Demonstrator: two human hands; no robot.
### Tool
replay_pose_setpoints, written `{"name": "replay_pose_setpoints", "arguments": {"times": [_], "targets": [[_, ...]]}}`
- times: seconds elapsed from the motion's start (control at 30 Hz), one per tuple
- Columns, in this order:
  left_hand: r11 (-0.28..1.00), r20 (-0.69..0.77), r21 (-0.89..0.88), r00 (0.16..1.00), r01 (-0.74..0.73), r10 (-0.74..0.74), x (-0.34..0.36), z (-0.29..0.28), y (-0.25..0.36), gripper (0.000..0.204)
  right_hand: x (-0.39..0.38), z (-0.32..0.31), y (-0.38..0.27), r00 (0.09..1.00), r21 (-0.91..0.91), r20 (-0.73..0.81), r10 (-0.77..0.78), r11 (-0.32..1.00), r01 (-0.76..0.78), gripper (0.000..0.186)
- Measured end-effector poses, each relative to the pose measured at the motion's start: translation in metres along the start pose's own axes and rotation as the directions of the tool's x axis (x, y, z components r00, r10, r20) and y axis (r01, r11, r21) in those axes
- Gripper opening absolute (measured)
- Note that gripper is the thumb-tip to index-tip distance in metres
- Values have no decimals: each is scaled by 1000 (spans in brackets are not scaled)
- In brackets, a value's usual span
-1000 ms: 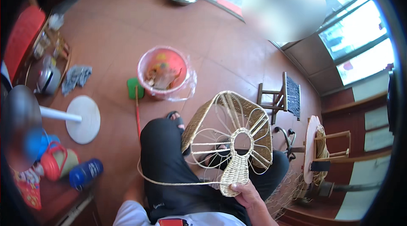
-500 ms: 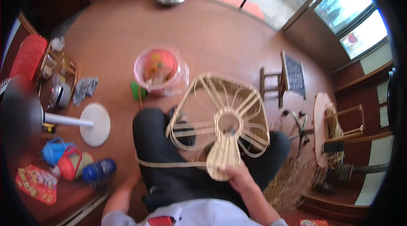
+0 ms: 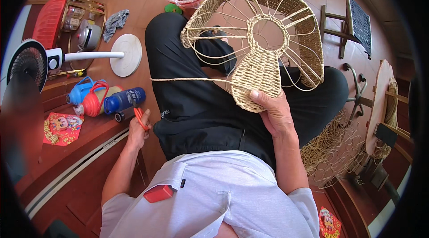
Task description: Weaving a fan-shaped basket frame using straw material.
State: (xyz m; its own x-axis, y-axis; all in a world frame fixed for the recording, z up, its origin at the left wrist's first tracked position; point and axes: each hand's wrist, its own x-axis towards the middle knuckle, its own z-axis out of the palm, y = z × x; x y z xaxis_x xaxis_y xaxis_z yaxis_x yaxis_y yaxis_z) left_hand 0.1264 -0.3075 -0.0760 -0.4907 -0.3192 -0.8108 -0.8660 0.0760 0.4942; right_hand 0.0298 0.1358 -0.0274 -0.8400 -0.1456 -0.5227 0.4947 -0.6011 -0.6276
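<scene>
Holding 1 basket (image 3: 256,75), 1 scissors (image 3: 139,118)

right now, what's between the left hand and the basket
In the head view, a black trouser leg lies between the left hand and the basket.

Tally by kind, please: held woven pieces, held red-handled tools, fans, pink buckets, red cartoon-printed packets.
Held woven piece: 1
Held red-handled tool: 1
Fan: 1
Pink bucket: 1
Red cartoon-printed packets: 2
Total: 6
</scene>
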Motion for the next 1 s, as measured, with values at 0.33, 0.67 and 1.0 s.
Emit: {"name": "replay_pose_setpoints", "arguments": {"times": [0.33, 0.67, 1.0], "targets": [[199, 429, 673, 596, -712, 679, -129, 118, 100, 27, -2, -4, 1, 999, 35, 45, -7, 999, 6, 56], [85, 559, 704, 624, -705, 547, -119, 128, 127, 28, 0, -8, 1, 998, 15, 56, 5, 1000, -6, 59], [172, 508, 702, 655, -691, 559, -113, 137, 129, 22, 1, -9, 1, 997, 5, 77, 2, 1000, -3, 60]]}}
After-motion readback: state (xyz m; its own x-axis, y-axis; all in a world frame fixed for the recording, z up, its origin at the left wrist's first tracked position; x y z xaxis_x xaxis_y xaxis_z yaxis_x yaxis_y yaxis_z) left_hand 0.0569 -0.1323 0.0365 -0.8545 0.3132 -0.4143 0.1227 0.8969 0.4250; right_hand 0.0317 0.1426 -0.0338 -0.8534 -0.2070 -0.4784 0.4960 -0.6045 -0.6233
